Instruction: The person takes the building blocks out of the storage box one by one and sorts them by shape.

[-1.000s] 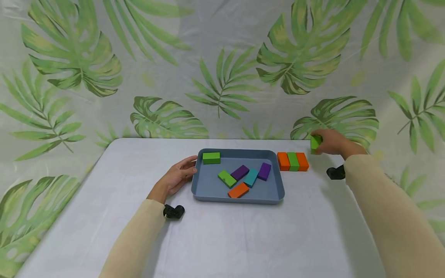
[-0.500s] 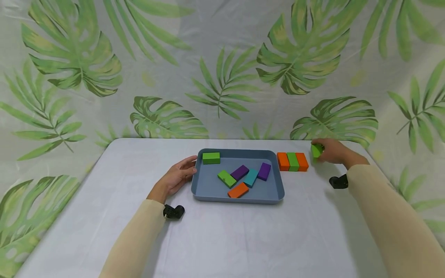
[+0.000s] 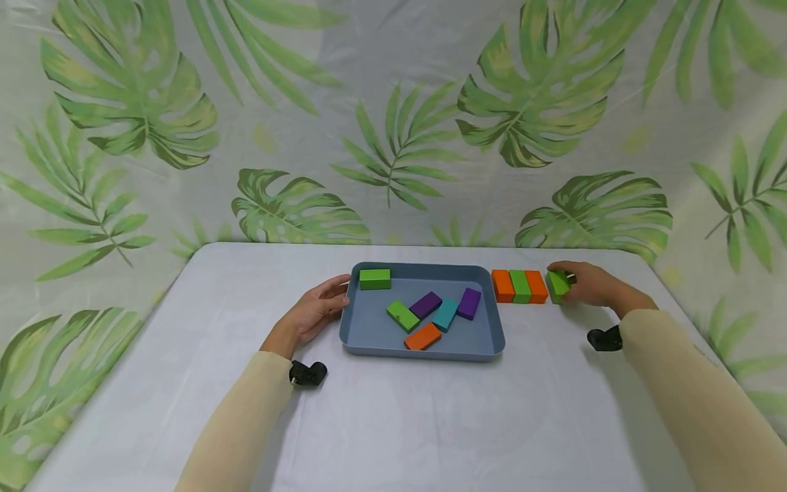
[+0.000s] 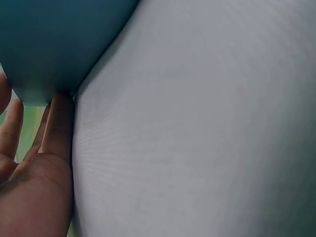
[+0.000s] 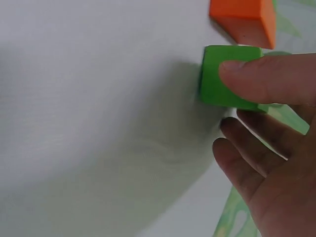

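Note:
My right hand [image 3: 595, 285] pinches a green block [image 3: 557, 287] between thumb and fingers, at the right of the table. In the right wrist view the thumb presses the near face of that green block [image 5: 215, 76]; an orange block [image 5: 239, 19] stands beyond it, a narrow gap apart. The held block is at the right end of a row made of an orange block [image 3: 502, 287], a green block [image 3: 520, 287] and another orange block [image 3: 537, 288]. My left hand [image 3: 315, 311] touches the left side of a blue-grey tray [image 3: 365, 328] with its fingers fairly straight.
Inside the tray lie two green blocks, one at the back left [image 3: 375, 279], two purple blocks [image 3: 469, 303], a teal block [image 3: 445, 315] and an orange block [image 3: 423, 336]. The white-covered table [image 3: 430, 424] ends at a leaf-patterned cloth [image 3: 393, 137] behind.
My right hand has lowered the green block and brought it toward me, level with the row's right end. The left hand stays at the tray's side.

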{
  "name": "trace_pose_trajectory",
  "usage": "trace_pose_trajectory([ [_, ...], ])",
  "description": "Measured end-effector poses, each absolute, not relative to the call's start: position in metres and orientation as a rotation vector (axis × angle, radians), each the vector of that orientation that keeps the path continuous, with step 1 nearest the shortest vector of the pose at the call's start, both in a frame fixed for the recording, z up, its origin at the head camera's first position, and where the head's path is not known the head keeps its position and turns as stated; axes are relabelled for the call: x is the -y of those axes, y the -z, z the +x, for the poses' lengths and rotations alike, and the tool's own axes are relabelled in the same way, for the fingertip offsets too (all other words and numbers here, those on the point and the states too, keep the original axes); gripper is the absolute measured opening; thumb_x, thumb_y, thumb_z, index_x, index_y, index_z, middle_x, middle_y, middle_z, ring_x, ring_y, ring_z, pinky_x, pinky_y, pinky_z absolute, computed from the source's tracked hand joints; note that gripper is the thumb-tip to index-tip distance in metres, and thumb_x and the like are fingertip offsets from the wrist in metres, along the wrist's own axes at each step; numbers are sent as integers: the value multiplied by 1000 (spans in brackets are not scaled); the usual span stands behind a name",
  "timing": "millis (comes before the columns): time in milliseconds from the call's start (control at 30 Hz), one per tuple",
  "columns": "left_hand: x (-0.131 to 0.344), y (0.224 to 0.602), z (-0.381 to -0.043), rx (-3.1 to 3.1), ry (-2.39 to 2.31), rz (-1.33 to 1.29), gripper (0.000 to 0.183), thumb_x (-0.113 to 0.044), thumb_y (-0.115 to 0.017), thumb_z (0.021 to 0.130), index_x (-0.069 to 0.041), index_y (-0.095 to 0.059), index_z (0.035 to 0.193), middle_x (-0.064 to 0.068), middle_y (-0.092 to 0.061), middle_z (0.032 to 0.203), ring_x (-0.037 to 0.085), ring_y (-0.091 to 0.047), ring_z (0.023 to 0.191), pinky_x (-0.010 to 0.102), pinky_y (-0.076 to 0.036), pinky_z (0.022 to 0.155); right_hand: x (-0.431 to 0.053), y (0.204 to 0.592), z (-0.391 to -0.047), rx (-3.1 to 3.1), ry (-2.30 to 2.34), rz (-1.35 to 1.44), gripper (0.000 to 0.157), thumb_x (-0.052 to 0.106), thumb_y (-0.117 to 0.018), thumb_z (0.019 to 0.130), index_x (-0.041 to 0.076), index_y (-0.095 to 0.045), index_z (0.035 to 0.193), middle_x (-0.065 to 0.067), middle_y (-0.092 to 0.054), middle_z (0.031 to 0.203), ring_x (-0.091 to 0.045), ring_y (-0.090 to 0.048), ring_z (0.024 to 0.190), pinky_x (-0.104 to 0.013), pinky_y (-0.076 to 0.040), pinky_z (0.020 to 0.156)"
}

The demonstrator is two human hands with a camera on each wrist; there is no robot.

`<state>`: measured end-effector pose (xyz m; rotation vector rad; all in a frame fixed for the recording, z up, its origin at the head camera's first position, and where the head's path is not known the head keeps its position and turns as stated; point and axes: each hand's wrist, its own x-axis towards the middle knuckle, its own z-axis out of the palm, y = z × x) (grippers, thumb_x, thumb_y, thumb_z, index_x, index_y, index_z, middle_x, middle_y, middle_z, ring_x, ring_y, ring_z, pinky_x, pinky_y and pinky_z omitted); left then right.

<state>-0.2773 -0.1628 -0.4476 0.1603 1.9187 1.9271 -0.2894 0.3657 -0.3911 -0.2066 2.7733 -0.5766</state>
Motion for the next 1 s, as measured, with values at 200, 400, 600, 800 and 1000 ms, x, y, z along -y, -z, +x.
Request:
trace_pose_trajectory([
  [200,163,449,-277,-1907,-1934,140,64,-6,-54,99,-15,-29,157,16,-22,165,32,-29,151,49,-26,124,-365,394,-288,-2774,589,-200,76,6,-71,78,-2,-39,147,-38,-42,139,-51,-49,117,-58,-48,95],
  [400,160,447,-277,-1903,-1946,93,63,-6,-56,99,-17,-31,156,13,-25,165,30,-31,150,48,-26,124,-363,397,-290,-2778,603,-197,76,7,-71,80,-1,-38,148,-38,-43,139,-52,-49,119,-61,-47,98],
  [600,160,447,-278,-1893,-1949,104,64,-5,-55,99,-16,-30,157,12,-24,165,30,-29,151,48,-25,125,-363,402,-293,-2778,616,-196,77,10,-72,80,-2,-37,148,-39,-43,140,-52,-50,119,-62,-46,99],
  [800,160,445,-276,-1900,-1945,111,64,-5,-54,100,-15,-29,157,14,-23,165,31,-29,151,49,-24,124,-361,403,-294,-2755,633,-201,78,10,-73,80,-1,-37,148,-38,-39,145,-51,-50,121,-63,-43,101],
  [1000,161,445,-277,-1898,-1945,108,64,-5,-55,99,-16,-30,157,13,-24,165,30,-30,151,48,-25,124,-359,402,-294,-2748,636,-210,78,11,-74,81,-1,-37,147,-38,-39,145,-51,-48,122,-63,-43,101],
])
